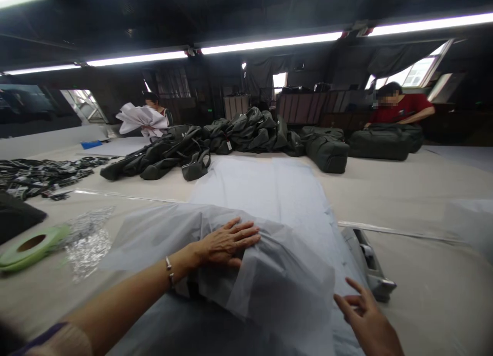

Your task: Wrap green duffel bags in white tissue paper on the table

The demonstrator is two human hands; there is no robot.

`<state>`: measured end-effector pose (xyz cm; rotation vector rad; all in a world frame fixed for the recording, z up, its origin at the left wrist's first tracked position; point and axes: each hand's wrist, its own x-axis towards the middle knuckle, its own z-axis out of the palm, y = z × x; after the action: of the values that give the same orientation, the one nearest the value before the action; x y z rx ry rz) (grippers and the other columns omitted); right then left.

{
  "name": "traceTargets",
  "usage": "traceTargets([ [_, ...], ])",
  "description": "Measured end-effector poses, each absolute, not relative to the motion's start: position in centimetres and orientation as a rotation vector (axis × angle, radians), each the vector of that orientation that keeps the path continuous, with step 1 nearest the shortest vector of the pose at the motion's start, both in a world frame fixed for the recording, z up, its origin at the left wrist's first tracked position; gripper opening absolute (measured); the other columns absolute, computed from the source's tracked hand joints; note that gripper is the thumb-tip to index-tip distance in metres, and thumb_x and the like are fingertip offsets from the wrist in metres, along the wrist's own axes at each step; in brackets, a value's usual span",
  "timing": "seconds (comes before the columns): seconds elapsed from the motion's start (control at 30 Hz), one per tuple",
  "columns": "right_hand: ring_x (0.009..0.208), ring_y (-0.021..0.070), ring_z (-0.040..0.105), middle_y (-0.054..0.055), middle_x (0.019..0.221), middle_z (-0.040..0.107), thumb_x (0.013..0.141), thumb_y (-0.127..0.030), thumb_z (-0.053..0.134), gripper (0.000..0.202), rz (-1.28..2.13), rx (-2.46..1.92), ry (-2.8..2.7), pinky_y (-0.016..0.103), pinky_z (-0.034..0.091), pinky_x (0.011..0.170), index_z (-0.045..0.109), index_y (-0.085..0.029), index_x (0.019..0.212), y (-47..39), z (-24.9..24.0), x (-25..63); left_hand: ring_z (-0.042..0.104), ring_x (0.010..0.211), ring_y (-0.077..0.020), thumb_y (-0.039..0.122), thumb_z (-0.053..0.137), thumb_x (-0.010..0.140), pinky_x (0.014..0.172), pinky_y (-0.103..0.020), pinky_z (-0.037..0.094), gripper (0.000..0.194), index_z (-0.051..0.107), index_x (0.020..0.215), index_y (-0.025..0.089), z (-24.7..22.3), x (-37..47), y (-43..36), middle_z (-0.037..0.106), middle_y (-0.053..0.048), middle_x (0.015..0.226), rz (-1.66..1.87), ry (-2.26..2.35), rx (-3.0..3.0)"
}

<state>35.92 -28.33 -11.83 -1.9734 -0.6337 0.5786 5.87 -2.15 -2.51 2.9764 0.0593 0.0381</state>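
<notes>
My left hand (231,240) lies flat, fingers spread, on a translucent plastic bag (285,263). Beneath the plastic is a bulky dark item, mostly hidden, with the film loosely creased around it. To the right of the bag, my right hand (372,315) hovers apart from it, thumb and forefinger stretched out and the other fingers half curled, holding nothing. Just beyond that hand sits a grey device that looks like a tape dispenser (372,266). Bag and dispenser rest on a pale blue sheet (258,181) spread over the table.
Dark green bags (254,130) are heaped across the table's far side, with a filled bag (325,150) at right. On the left lie a green tape roll (34,245), crinkled clear plastic (88,248) and piled straps (42,176). Two people stand across the table; one in red handles a bag (381,143).
</notes>
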Motion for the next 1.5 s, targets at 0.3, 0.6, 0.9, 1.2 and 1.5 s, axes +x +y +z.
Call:
traceTargets([
  [0.3, 0.120, 0.0252, 0.059, 0.007, 0.125, 0.066, 0.097, -0.045, 0.044, 0.035, -0.194, -1.683, -1.465, 0.045, 0.045, 0.105, 0.065, -0.026, 0.118, -21.9, -2.5, 28.8, 0.034, 0.143, -0.0267, 0.045, 0.048, 0.100, 0.119, -0.045, 0.027, 0.046, 0.049, 0.136, 0.017, -1.0, 4.6, -3.4, 0.051, -0.014, 0.144, 0.491, 0.192, 2.926],
  [0.6, 0.139, 0.0268, 0.040, 0.012, 0.145, 0.051, 0.102, -0.045, 0.028, 0.051, -0.012, -1.814, -1.975, 0.058, 0.025, 0.117, 0.051, -0.016, 0.138, -13.9, -5.9, 24.6, 0.035, 0.141, -0.0270, 0.026, 0.047, 0.100, 0.121, -0.047, 0.025, 0.039, 0.048, 0.135, 0.010, -4.8, 3.6, -7.4, 0.048, -0.017, 0.146, 0.647, 0.148, 3.025],
  [0.9, 0.142, 0.0262, 0.035, 0.012, 0.151, 0.044, 0.101, -0.045, 0.034, 0.055, -0.107, -1.834, -1.945, 0.056, 0.023, 0.119, 0.033, -0.018, 0.149, -16.1, -6.1, 22.6, 0.028, 0.144, -0.0369, 0.038, 0.056, 0.096, 0.116, -0.066, 0.018, 0.061, 0.036, 0.146, 0.011, -4.5, 0.1, -7.4, 0.038, -0.020, 0.153, 0.548, 0.569, 2.994],
  [1.2, 0.146, 0.0299, 0.027, 0.009, 0.158, 0.032, 0.098, -0.053, 0.037, 0.065, -0.380, -1.775, -2.075, 0.057, 0.017, 0.120, 0.020, -0.024, 0.155, -15.8, -8.1, 20.7, 0.020, 0.147, -0.0337, 0.057, 0.064, 0.086, 0.120, -0.058, 0.015, 0.086, 0.026, 0.153, 0.019, -2.1, -8.0, -7.3, 0.030, -0.015, 0.159, 0.546, 0.404, 3.079],
  [1.5, 0.146, 0.0287, 0.028, 0.009, 0.157, 0.034, 0.098, -0.054, 0.036, 0.066, -0.397, -1.768, -2.089, 0.054, 0.017, 0.121, 0.022, -0.023, 0.154, -16.1, -7.7, 20.9, 0.060, 0.075, -0.0177, 0.012, 0.039, 0.101, 0.080, -0.034, 0.050, 0.024, 0.062, 0.103, 0.016, -2.0, -16.1, -2.8, 0.063, -0.002, 0.076, 0.868, 0.639, 3.260],
])
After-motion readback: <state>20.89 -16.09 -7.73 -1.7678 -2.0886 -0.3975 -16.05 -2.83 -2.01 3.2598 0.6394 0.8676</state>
